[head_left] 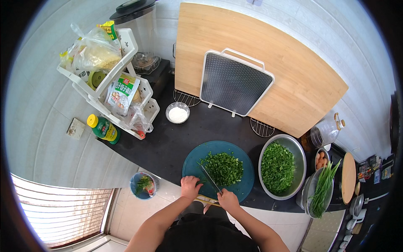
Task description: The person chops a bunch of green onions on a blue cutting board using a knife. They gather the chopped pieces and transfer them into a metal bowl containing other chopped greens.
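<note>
My right hand [228, 199] is wrapped round the handle of a kitchen knife. The knife's blade [209, 177] slants up and left over a round teal cutting board [191, 161]. Chopped chives [226, 169] lie in a heap just right of the blade, with loose bits along its left side. On the board's lower left edge, my left hand [190, 186] has its fingers curled over a few chive ends, partly hidden under them. Right of the board stands a steel bowl [302, 164] filled with more chopped greens [277, 168].
Whole chives [323, 189] lie across a basin at the right, near a bowl of eggs [321, 160] and an oil jug [325, 132]. A glass bowl of white powder [177, 113], a white rack [126, 67] and leaning boards [268, 54] stand behind. A bin [144, 185] sits below.
</note>
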### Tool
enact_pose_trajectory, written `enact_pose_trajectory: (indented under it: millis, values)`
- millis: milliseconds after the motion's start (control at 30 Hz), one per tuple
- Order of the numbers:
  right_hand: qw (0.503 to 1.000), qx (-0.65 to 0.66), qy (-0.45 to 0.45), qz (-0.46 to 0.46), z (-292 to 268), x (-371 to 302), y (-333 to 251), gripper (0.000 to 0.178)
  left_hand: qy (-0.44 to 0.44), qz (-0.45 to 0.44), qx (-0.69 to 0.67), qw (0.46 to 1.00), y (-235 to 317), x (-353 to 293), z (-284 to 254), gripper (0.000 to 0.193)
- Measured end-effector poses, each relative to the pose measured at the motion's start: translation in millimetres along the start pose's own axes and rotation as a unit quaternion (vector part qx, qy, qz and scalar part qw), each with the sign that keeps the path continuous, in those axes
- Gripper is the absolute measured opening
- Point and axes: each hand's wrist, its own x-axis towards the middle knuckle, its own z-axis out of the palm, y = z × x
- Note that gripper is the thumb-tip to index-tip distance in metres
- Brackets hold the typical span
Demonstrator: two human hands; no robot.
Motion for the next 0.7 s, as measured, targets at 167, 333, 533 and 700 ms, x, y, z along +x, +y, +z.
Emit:
enact_pose_trajectory:
  millis: [167, 333, 533, 700]
  values:
    - [0.999, -0.028, -0.038, -0.016, 3.6, -5.2, -7.3, 0.027, -0.007, 0.009, 0.018, 1.0, -10.5, -6.3, 2.0, 0.012]
    - [0.994, -0.063, -0.08, -0.04, 23.4, 9.6, -6.5, 0.025, 0.007, 0.024, 0.021, 0.999, -11.4, -5.6, 12.4, 0.004]
    - [1.0, 0.02, -0.006, 0.018, 23.3, 32.9, -31.9, 0.027, -0.027, 0.061, 0.03, 0.997, -9.7, -0.5, 10.5, 0.003]
    - [0.996, 0.057, 0.031, 0.058, 2.7, 24.4, -10.1, 0.027, -0.008, 0.037, 0.027, 0.999, 2.1, 7.4, 7.2, 0.005]
